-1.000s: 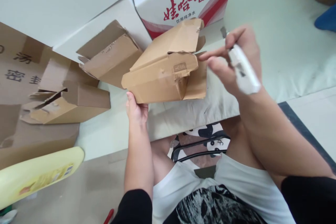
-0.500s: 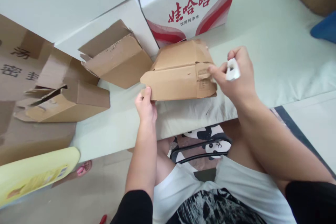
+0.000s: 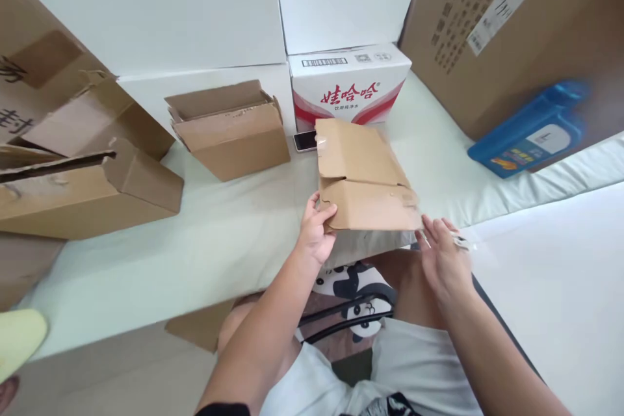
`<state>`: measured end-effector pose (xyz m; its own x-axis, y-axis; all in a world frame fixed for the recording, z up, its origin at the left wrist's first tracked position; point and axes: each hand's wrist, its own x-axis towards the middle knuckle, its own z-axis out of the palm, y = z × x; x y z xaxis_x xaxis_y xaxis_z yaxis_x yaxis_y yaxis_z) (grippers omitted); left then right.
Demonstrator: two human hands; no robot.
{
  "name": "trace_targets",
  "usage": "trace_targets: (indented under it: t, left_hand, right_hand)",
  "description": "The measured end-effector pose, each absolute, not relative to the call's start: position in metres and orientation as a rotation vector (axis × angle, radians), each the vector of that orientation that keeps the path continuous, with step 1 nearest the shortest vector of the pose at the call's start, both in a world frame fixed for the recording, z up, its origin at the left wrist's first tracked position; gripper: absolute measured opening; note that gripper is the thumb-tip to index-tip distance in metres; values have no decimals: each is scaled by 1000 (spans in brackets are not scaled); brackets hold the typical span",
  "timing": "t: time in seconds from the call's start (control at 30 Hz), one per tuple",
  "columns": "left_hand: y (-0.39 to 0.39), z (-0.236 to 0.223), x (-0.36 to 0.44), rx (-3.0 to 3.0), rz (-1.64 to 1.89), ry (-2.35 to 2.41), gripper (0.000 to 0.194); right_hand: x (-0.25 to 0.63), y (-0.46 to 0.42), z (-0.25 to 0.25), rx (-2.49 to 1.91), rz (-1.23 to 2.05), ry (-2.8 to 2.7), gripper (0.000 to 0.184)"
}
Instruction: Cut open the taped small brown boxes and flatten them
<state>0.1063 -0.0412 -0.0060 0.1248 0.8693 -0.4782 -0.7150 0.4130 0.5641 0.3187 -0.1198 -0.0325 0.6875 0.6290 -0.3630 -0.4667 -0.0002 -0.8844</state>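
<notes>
In the head view, my left hand (image 3: 318, 231) pinches the lower left edge of a flattened-looking brown cardboard box (image 3: 368, 162), thumb on top. The box is tilted toward me over the front edge of the cloth-covered surface. My right hand (image 3: 444, 259) is at the box's lower right corner, its fingertips close together at the edge. A small white object (image 3: 461, 242) is tucked in that hand; its kind is mostly hidden. Something clear and thin, like tape or film, shows faintly beside it.
Brown cartons with raised flaps (image 3: 238, 143) (image 3: 92, 198) stand to the left. A white-and-red water carton (image 3: 348, 88) is behind, near a phone-like dark object (image 3: 305, 141). A blue bottle (image 3: 529, 130) leans by a large brown carton (image 3: 463, 32) on the right.
My view has shifted, showing more of the right side. The box has turned and tipped in my left hand. My right hand has moved from its right side panel to the lower right corner.
</notes>
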Motion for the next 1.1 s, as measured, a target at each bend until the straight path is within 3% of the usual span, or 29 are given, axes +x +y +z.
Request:
trace_targets:
  t: [0.2,0.4,0.57,0.77,0.87,1.03,1.1]
  left_hand:
    - [-59,-14,125,227,1128,764,76]
    - [-76,-18,141,296,965,660,81]
    - [-77,-20,144,674,805,832,57]
    - [-65,-25,136,890,738,1020,27]
    - [-60,-26,132,930,737,1043,14]
    - [-53,-25,127,964,745,1040,6]
    - [-50,-22,124,965,766,1032,6]
  right_hand:
    - [304,-128,-26,-1198,1070,-39,50]
    - [302,-124,-21,-1181,1008,2,21]
    - [321,-119,0,-1244,795,-89,27]
    - [379,-71,53,-1295,162,-270,33]
    - [411,-12,88,-1522,-163,-725,29]
    - [427,94,135,-1954,-205,-914,34]
    - [412,109,137,-1822,-187,-1117,39]
